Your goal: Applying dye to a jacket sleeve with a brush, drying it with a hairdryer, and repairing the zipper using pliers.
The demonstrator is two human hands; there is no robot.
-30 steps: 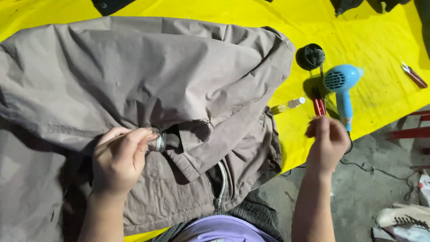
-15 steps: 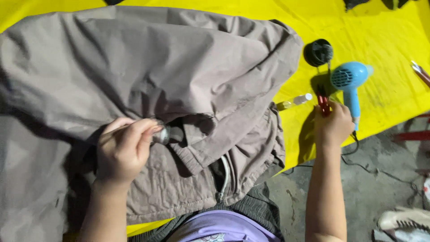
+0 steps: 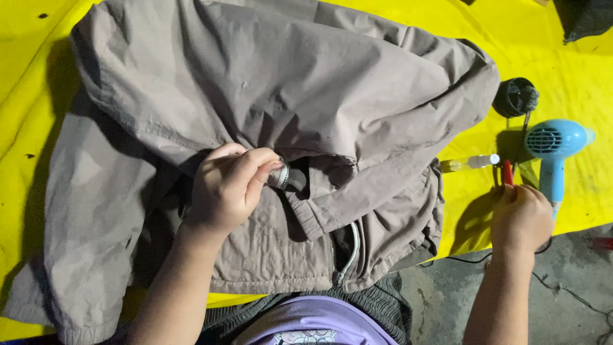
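While right hand point(image 3: 520, 220) hides red tool point(image 3: 507, 171), grip unclear

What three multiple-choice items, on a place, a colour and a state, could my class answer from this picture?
1. Where does the hair dryer lie?
A. right of the jacket
B. on the jacket
C. left of the jacket

2. What colour is the sheet under the jacket?
A. yellow
B. green
C. white

3. What is the left hand doing?
A. lying flat and open
B. pinching a small metal piece
C. holding the hair dryer

Key: 1 A, it lies beside the right hand; 2 A, yellow shows all round; 3 B, the fingers close on the piece.
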